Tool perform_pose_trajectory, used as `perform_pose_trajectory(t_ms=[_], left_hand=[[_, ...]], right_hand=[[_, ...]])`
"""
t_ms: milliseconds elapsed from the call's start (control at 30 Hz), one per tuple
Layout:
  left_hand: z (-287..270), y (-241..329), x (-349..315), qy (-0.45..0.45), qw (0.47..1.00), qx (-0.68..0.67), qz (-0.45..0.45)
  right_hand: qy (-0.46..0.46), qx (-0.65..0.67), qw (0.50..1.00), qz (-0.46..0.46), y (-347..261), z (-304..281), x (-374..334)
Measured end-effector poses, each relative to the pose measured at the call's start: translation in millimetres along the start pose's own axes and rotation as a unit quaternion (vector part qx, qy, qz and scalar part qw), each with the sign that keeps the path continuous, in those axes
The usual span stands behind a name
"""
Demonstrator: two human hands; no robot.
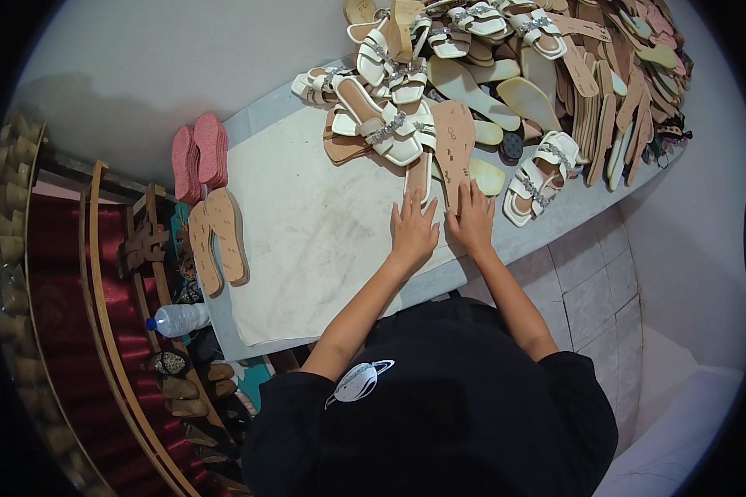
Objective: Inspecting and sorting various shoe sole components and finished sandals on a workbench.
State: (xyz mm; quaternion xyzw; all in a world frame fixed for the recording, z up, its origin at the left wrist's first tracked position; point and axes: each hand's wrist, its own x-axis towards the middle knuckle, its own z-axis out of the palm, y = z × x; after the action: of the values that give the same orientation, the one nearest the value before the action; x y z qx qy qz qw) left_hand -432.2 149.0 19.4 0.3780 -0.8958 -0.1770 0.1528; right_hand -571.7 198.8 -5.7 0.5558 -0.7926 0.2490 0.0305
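Observation:
My left hand [414, 229] lies with fingers spread at the end of a narrow white-edged sandal sole [418, 176]. Beside it, my right hand [472, 217] rests with fingers stretched over the near end of a tan insole board [453, 145]. Neither hand is closed around anything. Just beyond my left hand, white strappy sandals [398, 147] with glittery trim lie overlapped, hiding part of the sole below. Another white sandal [543, 178] sits to the right of my right hand. A pale yellowish insole [487, 176] shows partly beside the tan board.
A white sheet [307, 215] covers much of the table. Stacked tan insole boards [592, 124] and more sandals crowd the far right. Pink soles [211, 153], a tan insole pair [228, 236] and a water bottle [178, 320] line the left edge, near a shoe rack [100, 290].

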Motion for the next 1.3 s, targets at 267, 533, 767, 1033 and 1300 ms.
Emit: perform_pose_trajectory(t_ms=[267, 533, 767, 1033, 1300], left_hand=[[-0.3, -1.3, 1.1, -0.001, 1.0, -0.001, -0.012], [-12.3, -1.6, 7.3, 0.091, 0.939, -0.331, -0.013], [-29.0, 1.9, -8.9, 0.034, 0.753, -0.644, -0.132], [-50.4, -16.8, -33.3, 0.069, 0.711, -0.673, -0.195], [-57.1, -17.0, -43.9, 0.049, 0.724, -0.663, -0.183]], right_hand=[[0.046, 0.044, 0.998, -0.012, 2.7, -24.2, -6.1], [0.082, 0.095, 0.992, -0.034, -16.7, -43.2, -29.9], [0.041, 0.141, 0.982, -0.12, -45.7, -44.8, -35.5], [-0.054, 0.127, 0.945, -0.298, -48.3, -61.8, -46.3], [-0.119, 0.077, 0.923, -0.358, -25.8, -62.5, -29.1]])
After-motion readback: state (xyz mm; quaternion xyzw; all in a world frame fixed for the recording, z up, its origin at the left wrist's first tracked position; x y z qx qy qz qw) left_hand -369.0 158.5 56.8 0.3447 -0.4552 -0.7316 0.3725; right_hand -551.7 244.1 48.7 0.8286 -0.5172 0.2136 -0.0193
